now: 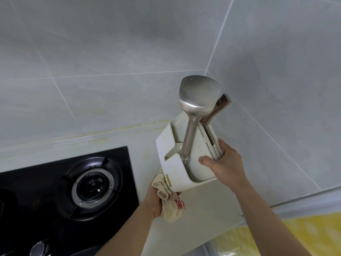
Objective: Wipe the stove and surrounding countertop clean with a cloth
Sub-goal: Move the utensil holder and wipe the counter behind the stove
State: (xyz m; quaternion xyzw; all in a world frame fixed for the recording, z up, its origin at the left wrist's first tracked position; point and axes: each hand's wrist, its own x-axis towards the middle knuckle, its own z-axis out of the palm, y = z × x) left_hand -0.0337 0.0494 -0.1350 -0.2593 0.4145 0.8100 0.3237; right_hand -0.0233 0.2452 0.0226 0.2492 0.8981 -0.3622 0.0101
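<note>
A black glass stove (46,183) with a round burner (91,187) fills the lower left. The pale countertop (203,207) runs to its right. My left hand (154,204) grips a bunched beige cloth (170,202) with red print, on the countertop just under the front of a white utensil holder (175,163). My right hand (224,163) grips the holder's right side and tilts it up off the counter. A steel spatula (197,97) and a brown-handled knife (215,109) stand in the holder.
Grey tiled walls (110,52) meet in a corner behind the holder. A yellowed seam (103,133) runs along the counter's back edge. Stove knobs (37,247) show at the bottom left. A yellow surface (295,231) lies beyond the counter's front edge at the lower right.
</note>
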